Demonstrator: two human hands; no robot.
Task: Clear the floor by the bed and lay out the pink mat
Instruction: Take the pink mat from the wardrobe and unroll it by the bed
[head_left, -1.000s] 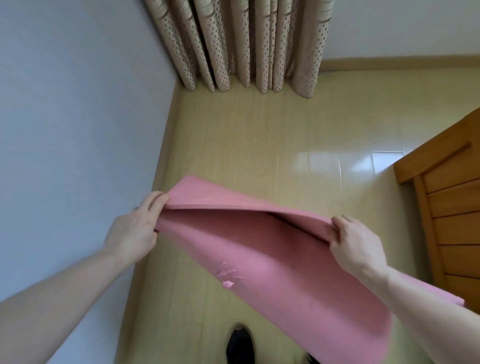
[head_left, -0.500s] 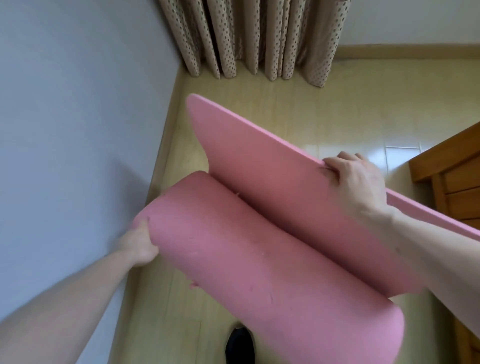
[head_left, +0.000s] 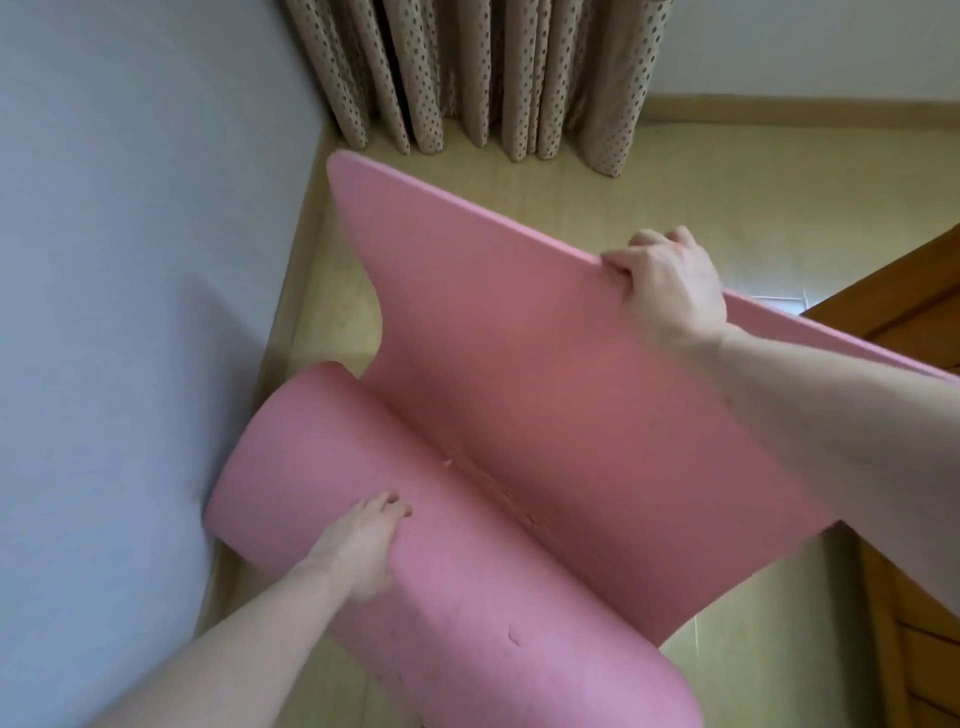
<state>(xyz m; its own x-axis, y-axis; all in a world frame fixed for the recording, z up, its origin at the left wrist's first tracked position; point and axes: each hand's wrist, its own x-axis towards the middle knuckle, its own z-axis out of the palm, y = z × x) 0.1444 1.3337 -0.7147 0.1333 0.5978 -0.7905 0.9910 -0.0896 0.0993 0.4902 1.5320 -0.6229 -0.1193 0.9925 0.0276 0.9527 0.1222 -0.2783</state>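
The floor, pale wood-look boards, runs from the wall on the left to the dotted curtain at the far end, with a wooden bed frame at the right edge. No clutter shows on the visible strip, so the clearing part looks done and the step in hand is unrolling.

The mat, thick pink foam, is held above the floor in the gap between wall and bed. Its free end rises as a flat sheet toward the curtain, while the rest sits as a fat roll across the lower part of the view, one end just beside the wall. Small nicks mark the foam along the crease where sheet meets roll.

The right hand grips the sheet's upper edge, fingers curled over it. The left hand rests on top of the roll, fingers pressing into the foam at the crease; whether they truly clutch it I cannot tell, though they look bent rather than flat.

Next, I judge, the free edge needs lowering to the boards near the curtain, square with the wall, then the roll pushed back toward the person. The foam will likely curl back up at the ends.
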